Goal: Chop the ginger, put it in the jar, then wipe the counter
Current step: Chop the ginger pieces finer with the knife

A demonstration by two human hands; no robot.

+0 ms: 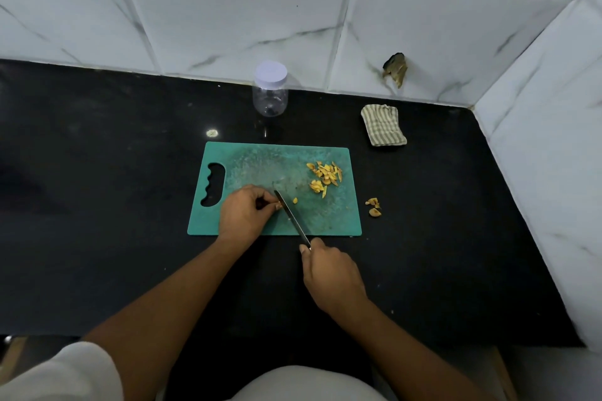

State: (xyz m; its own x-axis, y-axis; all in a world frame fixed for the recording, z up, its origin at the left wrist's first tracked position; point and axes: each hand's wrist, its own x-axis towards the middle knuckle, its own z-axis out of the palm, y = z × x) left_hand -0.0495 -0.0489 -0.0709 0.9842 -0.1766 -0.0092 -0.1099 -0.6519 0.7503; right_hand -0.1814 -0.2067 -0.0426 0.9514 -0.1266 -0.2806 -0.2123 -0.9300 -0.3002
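We find the ginger still to be cut (279,205) as a small stub near the front of the green cutting board (260,159), pinched between the curled fingertips of the left hand (244,213), which rests on the board. Most of the stub is hidden by the fingers, so its shape is probably not something we can judge. The knife (290,213) lies slanted just beside it, blade tip toward the board's middle, its handle wrapped in the closed right hand (332,273) in front of the board's near edge. One cut bit (295,200) lies just right of the blade, and a pile of chopped ginger (324,177) sits toward the board's far right. A few scraps (374,207) lie off the board on the black counter (97,172). Behind the board we see the clear jar (270,96) with its white lid (271,72) on, and to the right a folded striped cloth (383,125).
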